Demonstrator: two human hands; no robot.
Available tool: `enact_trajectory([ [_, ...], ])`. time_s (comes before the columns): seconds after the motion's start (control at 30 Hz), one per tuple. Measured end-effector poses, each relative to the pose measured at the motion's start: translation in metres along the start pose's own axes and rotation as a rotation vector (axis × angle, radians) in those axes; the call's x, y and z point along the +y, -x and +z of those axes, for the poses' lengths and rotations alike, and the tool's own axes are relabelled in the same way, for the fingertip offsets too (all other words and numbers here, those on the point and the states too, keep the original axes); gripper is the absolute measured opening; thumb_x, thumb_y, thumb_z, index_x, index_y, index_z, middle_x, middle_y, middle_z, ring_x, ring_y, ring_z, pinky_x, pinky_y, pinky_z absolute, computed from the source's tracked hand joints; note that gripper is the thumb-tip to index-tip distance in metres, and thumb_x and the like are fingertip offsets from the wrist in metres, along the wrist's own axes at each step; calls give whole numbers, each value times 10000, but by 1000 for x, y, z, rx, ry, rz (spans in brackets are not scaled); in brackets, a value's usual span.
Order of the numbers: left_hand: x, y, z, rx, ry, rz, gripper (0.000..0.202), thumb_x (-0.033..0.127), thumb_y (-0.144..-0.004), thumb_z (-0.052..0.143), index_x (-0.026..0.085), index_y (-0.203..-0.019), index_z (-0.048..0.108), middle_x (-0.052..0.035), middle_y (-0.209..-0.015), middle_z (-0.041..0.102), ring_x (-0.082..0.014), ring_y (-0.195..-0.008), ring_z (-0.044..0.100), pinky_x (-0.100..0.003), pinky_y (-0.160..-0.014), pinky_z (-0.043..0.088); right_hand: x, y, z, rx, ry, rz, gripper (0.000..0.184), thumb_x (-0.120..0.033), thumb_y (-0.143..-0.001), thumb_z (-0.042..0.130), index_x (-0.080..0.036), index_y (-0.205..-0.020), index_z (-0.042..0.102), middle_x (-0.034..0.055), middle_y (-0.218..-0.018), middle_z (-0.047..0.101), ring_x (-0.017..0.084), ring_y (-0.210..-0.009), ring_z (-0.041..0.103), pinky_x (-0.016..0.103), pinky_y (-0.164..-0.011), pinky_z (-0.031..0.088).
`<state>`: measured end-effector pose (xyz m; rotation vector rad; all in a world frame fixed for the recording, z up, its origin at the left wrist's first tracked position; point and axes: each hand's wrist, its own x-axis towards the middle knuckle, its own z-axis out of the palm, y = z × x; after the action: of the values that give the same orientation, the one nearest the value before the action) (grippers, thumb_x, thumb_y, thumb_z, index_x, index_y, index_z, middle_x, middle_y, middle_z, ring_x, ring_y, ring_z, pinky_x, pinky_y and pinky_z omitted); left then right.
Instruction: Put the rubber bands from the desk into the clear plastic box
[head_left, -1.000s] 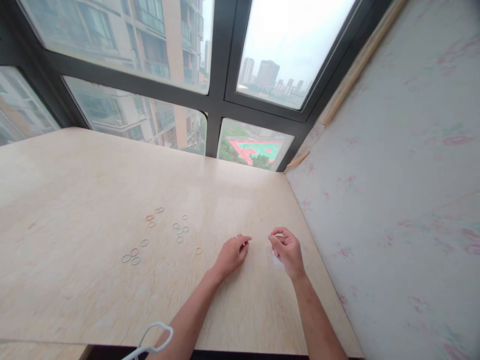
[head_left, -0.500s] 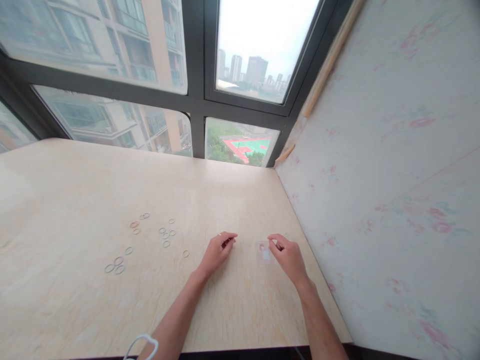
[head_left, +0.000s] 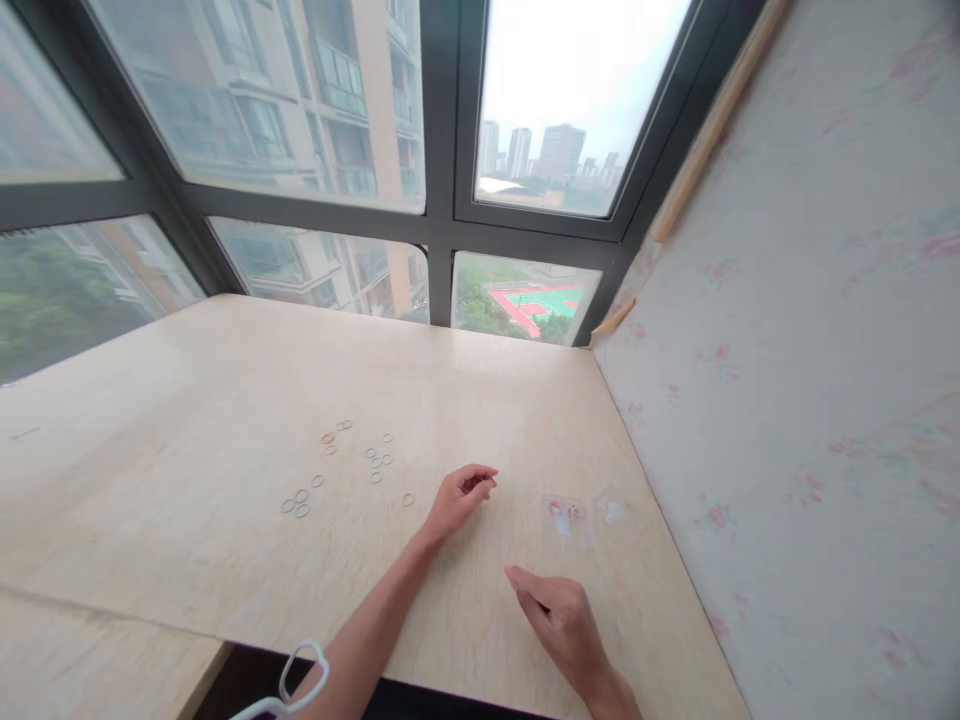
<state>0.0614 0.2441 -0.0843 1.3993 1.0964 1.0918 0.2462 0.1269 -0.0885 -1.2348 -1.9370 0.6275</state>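
Observation:
My left hand [head_left: 459,498] rests on the pale tabletop with fingers curled and thumb near the fingertips; whatever it may hold is hidden. Closer to the front edge is my right hand [head_left: 559,622], its fingers drawn together in a pinch, and anything in them is too small to see. Beyond the right hand lies a clear plastic box [head_left: 581,535] with small reddish pieces inside. Beside the box is another small clear, whitish piece [head_left: 615,510]. A single thin ring [head_left: 408,500] lies left of my left hand.
Several thin rings lie in loose groups on the left: a lower group [head_left: 301,497], a middle group [head_left: 377,463] and an upper one with a reddish ring [head_left: 328,438]. A white loop [head_left: 319,662] shows by my left forearm. Windows stand behind; a flowered wall [head_left: 720,400] borders the right.
My right hand has moved away from the clear box, back toward the front edge. The box and the piece beside it now show uncovered. The view has swung left; my left hand keeps its curled pose.

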Motion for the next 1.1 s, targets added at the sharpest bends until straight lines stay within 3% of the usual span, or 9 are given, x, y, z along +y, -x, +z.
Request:
enact_trajectory([
  [0.17,6,9,-15,-83,35,-52,267,338,-788,609,135,-950,671,-61,-817,683,-129,-652,616,-261,-620,499,-2,-12,2,29,-146,72,282,-350,-901,547,-249,-1090,730,18,-603,720,212,-559,700,294,-564,591],
  [0.27,9,10,-42,-38,-33,-50,289,359,-780,622,131,-952,671,-56,-811,676,-121,-635,605,-248,-601,486,-2,-10,-1,-14,-138,54,293,-366,-911,526,-236,-1056,746,25,-630,728,206,-544,695,292,-572,596],
  [0.37,15,6,-88,180,-172,-43,325,380,-773,607,125,-964,671,-44,-768,668,-116,-602,587,-233,-573,471,-2,-6,-2,-47,-117,14,315,-361,-928,493,-217,-1033,752,55,-742,758,209,-583,711,292,-582,601],
  [0.47,23,3,-147,388,-401,-49,372,397,-770,558,115,-983,671,-43,-748,666,-131,-607,589,-236,-572,474,-2,-5,-2,-34,-92,-36,332,-359,-932,475,-209,-1003,762,89,-878,764,235,-694,734,307,-636,608],
  [0.53,28,4,-186,433,-643,-99,383,386,-783,507,129,-1014,672,-46,-819,684,-134,-637,600,-240,-604,484,-1,-6,-1,-25,-72,-70,340,-362,-930,472,-205,-973,771,98,-886,763,247,-727,737,317,-672,608],
  [0.6,30,6,-218,461,-731,-142,356,344,-742,529,126,-973,690,-56,-854,693,-141,-618,589,-258,-612,482,1,-5,0,-22,-54,-95,341,-364,-926,477,-203,-939,778,97,-853,765,247,-705,737,313,-673,609],
  [0.7,28,7,-251,478,-830,-191,280,270,-687,548,145,-874,715,-56,-843,708,-161,-636,591,-284,-664,484,4,-5,2,-18,-41,-94,333,-373,-921,489,-210,-915,779,90,-842,766,242,-705,738,295,-657,609],
  [0.83,19,2,-267,400,-906,-219,236,244,-690,551,177,-828,730,-38,-797,723,-175,-673,613,-272,-683,483,9,-5,2,-34,-40,-76,329,-390,-915,499,-214,-916,777,88,-859,766,242,-749,740,279,-685,604],
  [1.1,11,-14,-274,199,-1019,-180,174,238,-695,584,213,-771,738,-45,-852,713,-203,-784,629,-270,-756,462,12,-1,8,34,-119,61,352,-470,-879,525,-218,-864,772,78,-814,762,213,-665,724,232,-619,593],
])
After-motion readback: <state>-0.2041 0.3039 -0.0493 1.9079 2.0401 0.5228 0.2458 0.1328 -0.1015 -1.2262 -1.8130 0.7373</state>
